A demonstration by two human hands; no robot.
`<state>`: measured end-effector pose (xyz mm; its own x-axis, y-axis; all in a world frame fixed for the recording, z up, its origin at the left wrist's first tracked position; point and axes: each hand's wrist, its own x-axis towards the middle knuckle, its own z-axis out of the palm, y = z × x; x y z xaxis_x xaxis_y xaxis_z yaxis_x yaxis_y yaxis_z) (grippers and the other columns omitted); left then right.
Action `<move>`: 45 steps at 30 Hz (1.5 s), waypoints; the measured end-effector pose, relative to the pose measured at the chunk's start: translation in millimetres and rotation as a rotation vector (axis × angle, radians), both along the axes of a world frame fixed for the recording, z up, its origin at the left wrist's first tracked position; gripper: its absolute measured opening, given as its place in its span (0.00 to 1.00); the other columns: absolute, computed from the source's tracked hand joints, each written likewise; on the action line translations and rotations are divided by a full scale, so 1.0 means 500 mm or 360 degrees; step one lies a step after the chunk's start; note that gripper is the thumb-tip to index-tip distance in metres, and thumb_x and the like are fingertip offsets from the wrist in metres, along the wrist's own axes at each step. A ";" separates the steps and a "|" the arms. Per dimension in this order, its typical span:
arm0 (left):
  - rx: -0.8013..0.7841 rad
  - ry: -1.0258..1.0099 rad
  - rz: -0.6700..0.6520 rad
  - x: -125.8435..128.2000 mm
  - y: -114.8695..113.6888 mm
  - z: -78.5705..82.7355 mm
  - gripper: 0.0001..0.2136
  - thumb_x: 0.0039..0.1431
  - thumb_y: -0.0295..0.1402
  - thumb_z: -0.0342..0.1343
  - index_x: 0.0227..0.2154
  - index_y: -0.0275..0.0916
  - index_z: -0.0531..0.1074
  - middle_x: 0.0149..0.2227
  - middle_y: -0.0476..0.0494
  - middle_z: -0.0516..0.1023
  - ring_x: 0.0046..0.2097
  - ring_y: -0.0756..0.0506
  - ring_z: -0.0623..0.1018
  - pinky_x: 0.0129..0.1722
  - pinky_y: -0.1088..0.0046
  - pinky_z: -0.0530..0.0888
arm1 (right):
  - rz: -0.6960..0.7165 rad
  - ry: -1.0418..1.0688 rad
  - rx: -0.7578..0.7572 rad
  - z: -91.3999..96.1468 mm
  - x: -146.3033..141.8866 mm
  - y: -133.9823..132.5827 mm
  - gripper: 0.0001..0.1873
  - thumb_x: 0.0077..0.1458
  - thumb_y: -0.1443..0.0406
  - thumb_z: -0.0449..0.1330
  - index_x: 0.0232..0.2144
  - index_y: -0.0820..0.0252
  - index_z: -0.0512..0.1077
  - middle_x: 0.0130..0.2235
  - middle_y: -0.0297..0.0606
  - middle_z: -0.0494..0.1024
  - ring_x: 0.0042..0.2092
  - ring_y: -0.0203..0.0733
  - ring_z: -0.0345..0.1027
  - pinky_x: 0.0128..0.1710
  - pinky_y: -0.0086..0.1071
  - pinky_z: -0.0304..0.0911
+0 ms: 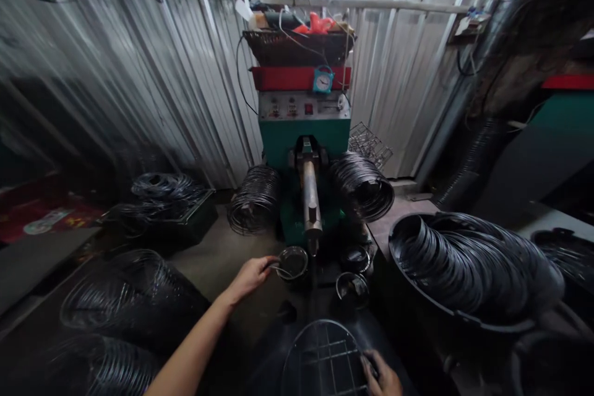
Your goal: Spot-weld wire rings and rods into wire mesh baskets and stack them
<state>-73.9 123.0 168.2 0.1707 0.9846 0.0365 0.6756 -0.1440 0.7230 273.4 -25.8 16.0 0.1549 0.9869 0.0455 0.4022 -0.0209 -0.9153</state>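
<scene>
My left hand [252, 276] reaches forward with its fingers pinched on what looks like a thin curved piece of wire [281, 270]. That wire is over the near left side of a small round bowl [294, 260]; I cannot tell if it touches. Close to me, my right hand [383, 375] grips the right edge of a round wire rack [327, 356], a ring with a square grid inside. Beyond both hands stands a green machine [273, 136] with a metal arm [312, 198] pointing toward me, its tip near the bowl.
Wire-ring bundles [255, 198] hang left and right of the machine. A large tub [417, 294] of black rings stands at right. Wire coils [125, 303] lie at left. Two small bowls [351, 288] are right of the arm. A blue clock [323, 80] hangs on the machine.
</scene>
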 end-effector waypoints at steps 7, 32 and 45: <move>-0.0029 -0.0573 0.0332 -0.011 -0.134 -0.030 0.26 0.54 0.47 0.49 0.51 0.34 0.68 0.20 0.53 0.67 0.22 0.51 0.68 0.23 0.77 0.68 | -0.0280 0.0272 -0.0077 0.130 -0.010 -0.005 0.28 0.44 0.42 0.56 0.26 0.61 0.75 0.28 0.40 0.77 0.34 0.47 0.71 0.35 0.32 0.66; 0.1527 0.0204 -0.0650 0.200 -0.446 -0.104 0.14 0.59 0.23 0.48 0.46 0.41 0.71 0.34 0.47 0.76 0.41 0.49 0.73 0.57 0.56 0.62 | 0.0367 -0.0252 -0.0452 0.255 -0.011 -0.103 0.11 0.46 0.58 0.59 0.29 0.59 0.70 0.26 0.34 0.73 0.29 0.40 0.66 0.30 0.31 0.60; -0.0567 -0.1081 0.0240 0.141 -0.402 -0.064 0.28 0.60 0.46 0.46 0.58 0.34 0.56 0.41 0.37 0.75 0.37 0.45 0.77 0.31 0.70 0.75 | 0.0066 0.0387 -0.0249 0.265 -0.051 -0.061 0.12 0.52 0.56 0.54 0.30 0.58 0.70 0.27 0.33 0.71 0.31 0.39 0.64 0.32 0.29 0.60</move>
